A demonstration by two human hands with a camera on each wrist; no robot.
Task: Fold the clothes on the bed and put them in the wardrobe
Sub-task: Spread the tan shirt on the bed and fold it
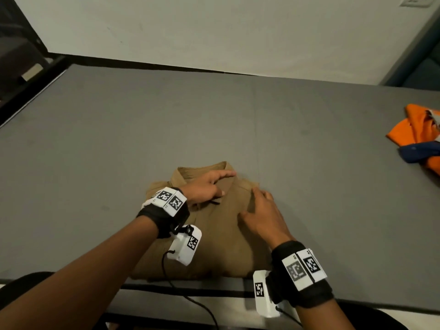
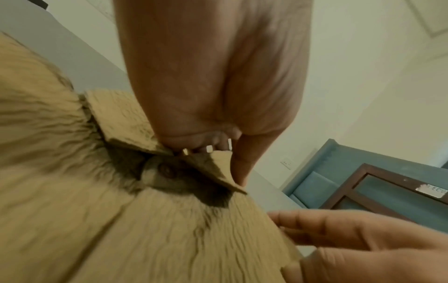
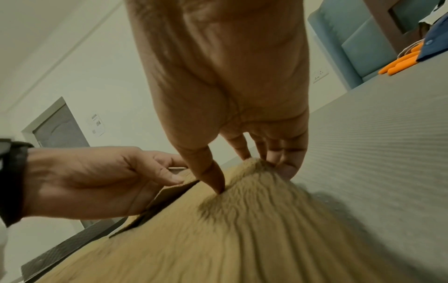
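The left hand (image 1: 204, 186) lies on the collar (image 1: 202, 172) of the tan shirt (image 1: 221, 234), just below centre of the head view. Its forefinger points straight across the collar toward the right. In the left wrist view the other fingers are curled with their tips at the collar's edge, and they seem to be pinching it, though that close view is too blurred to be sure. The likely purpose is to set the collar flat and square.

The right hand (image 1: 262, 215) rests beside it on the shirt's right shoulder, fingers straight and spread. The right wrist view shows the thumb and fingertips pressing into the cloth at its edge, probably to smooth the fold and keep the bundle from shifting while the collar is fixed.

The shirt lies folded into a neat rectangle, collar away from the person, at the near edge of the grey bed (image 1: 119, 139). So this fold looks nearly done, and it has not yet gone to the wardrobe, which no view clearly shows.

At the right edge of the frame an orange garment (image 1: 414, 129) and a blue one (image 1: 419, 151) lie rumpled, well apart from the shirt, waiting unfolded.
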